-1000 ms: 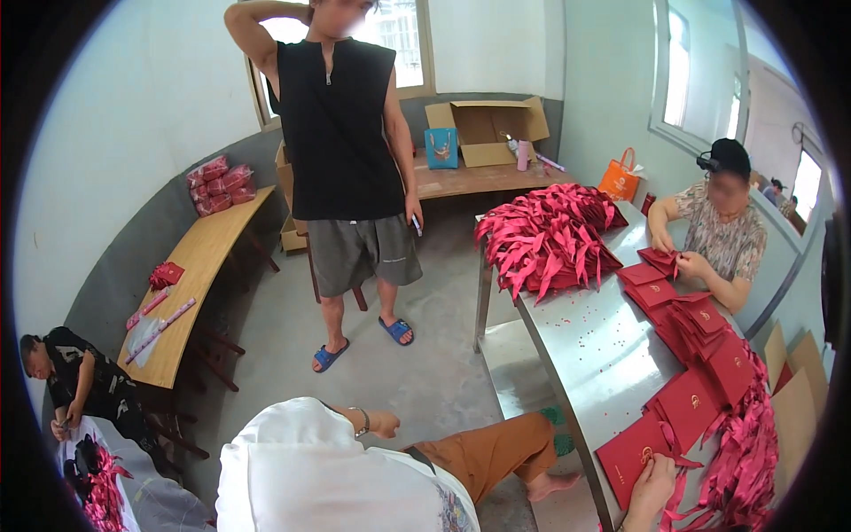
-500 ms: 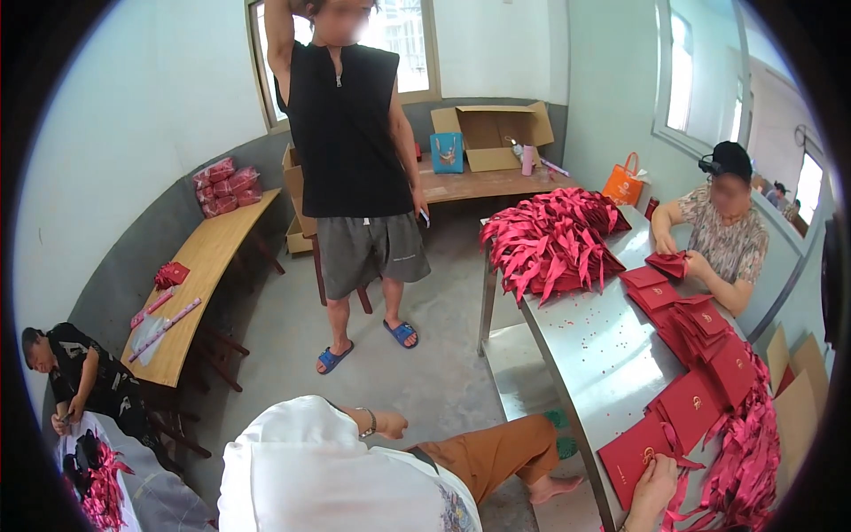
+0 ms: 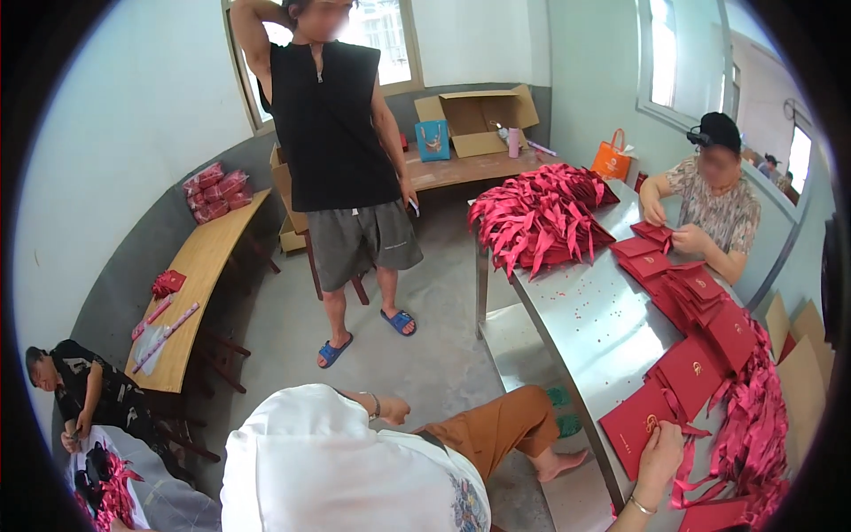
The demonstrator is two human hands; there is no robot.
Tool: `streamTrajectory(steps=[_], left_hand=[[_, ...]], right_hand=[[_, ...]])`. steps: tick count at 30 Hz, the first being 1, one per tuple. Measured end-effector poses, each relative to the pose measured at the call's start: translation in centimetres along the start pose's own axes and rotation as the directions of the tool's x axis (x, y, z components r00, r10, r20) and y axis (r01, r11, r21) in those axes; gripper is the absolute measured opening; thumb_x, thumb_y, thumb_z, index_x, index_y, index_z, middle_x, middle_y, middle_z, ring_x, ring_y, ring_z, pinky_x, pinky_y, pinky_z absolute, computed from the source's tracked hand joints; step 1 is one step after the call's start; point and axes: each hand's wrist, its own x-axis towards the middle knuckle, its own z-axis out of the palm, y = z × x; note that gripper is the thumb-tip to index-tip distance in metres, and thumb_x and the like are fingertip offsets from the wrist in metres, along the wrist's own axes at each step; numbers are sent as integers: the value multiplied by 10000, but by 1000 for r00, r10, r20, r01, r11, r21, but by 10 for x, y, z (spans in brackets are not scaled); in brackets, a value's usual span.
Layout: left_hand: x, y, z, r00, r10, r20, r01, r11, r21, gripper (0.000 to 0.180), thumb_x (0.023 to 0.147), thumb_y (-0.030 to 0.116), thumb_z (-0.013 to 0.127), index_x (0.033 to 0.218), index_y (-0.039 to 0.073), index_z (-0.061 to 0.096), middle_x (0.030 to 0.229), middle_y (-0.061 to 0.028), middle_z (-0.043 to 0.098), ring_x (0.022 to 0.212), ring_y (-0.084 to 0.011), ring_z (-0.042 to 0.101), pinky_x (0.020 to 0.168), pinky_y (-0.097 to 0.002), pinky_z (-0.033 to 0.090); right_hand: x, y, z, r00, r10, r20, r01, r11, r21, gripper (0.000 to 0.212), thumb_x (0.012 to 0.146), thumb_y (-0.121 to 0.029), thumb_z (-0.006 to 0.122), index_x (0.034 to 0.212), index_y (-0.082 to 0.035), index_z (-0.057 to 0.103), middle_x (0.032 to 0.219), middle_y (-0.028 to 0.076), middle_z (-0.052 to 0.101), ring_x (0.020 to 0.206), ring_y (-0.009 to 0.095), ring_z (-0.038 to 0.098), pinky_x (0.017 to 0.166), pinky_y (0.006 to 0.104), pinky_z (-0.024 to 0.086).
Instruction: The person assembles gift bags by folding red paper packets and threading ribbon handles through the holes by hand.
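My right hand, a bracelet on its wrist, comes in at the lower right. Its fingers are closed on the edge of a red gift bag with a gold emblem, lying flat at the table's near edge. Other red gift bags overlap in a row beyond it. Long pink-red ribbons heap along the row's right side. My left hand rests near my brown-trousered leg, beyond my white sleeve. Its fingers look curled, with nothing seen in them.
On the metal table sits a big pile of ribboned red bags. A co-worker across it handles a red bag. Another person stands ahead; a third works at far left. A wooden table lines the left wall.
The whole view has shifted slightly, with most things now a little further left and higher. More of my right wrist and another red bag show at the lower edge. Both hands stay in place.
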Motion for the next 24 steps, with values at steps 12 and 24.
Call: streamTrajectory(steps=[12, 24], left_hand=[[0, 34, -21, 995, 91, -44, -87, 992, 95, 454, 809, 249, 613, 1215, 46, 623, 1142, -215, 654, 1041, -391, 625, 894, -449, 503], [-7, 6, -12, 1000, -10, -12, 10, 999, 45, 419, 772, 184, 618, 1171, 62, 657, 1140, -198, 658, 1070, -358, 627, 918, -444, 502]], right_hand=[[0, -3, -1, 1000, -20, -17, 20, 1000, 22, 117, 877, -76, 590, 981, -23, 590, 920, 156, 574, 877, 356, 570, 778, 449, 460], [-13, 4, -9, 997, -47, -53, 46, 998, -30, 118, 892, -85, 552, 994, -51, 602, 918, 156, 577, 857, 357, 583, 739, 447, 478]])
